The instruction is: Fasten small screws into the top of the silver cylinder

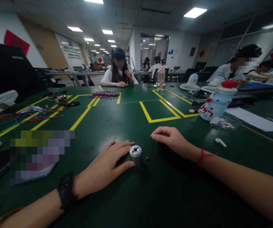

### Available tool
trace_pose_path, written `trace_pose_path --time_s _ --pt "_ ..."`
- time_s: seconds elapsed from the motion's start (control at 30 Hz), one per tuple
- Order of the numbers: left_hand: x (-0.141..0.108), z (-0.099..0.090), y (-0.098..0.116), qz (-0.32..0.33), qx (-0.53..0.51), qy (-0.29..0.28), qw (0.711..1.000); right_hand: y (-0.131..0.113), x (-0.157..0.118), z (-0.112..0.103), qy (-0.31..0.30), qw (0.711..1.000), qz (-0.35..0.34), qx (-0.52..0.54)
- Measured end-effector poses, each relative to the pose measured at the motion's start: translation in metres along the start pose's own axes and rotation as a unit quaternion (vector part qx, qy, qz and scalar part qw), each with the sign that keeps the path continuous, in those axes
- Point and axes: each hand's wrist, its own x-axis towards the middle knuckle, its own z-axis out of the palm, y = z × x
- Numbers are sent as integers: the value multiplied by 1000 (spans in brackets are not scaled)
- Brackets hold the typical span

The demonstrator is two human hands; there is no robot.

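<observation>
A short silver metal cylinder stands upright on the green table, with a dark centre hole and smaller holes in its top face. The thumb and forefinger of my left hand rest against its left side; the other fingers lie stretched on the table. Just right of the cylinder is a tiny dark ring-shaped part, untouched. My right hand is above the table farther right, thumb and forefinger pressed together. Whatever may be between those fingertips is too small or hidden to see.
At left are a phone-like slab, loose coloured wires and small electronics. A wire bundle lies farther back, before a seated person. To the right are a blue bottle, an earbud and white paper.
</observation>
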Motion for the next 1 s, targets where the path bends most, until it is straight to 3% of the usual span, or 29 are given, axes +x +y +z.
trace_pose_path --time_s 0.1,0.23,0.33,0.4,0.47,0.53,0.67,0.73,1.0 --pt "1 -1 1 -2 -3 -4 1000 8 7 -2 58 994 46 75" --pt "1 -1 1 -3 -3 -5 1000 7 6 -2 43 997 43 48" --pt "1 1 -1 -3 0 -7 1000 0 -1 -1 -59 996 -13 -64" --pt "0 1 -2 1 1 -5 1000 -4 -5 1 -141 975 -85 -151" --pt "0 2 -3 4 3 -1 1000 -7 -8 3 -175 951 -141 -211" --pt "0 2 -2 3 3 0 1000 -9 -8 7 -150 953 -151 -217" --pt "0 0 0 2 1 1 1000 -20 -6 17 -30 979 -137 -150" --pt "0 0 2 6 1 8 1000 -29 -6 24 -1 979 -149 -137" --pt "1 1 1 14 6 2 1000 -47 -12 36 -48 972 -163 -163"
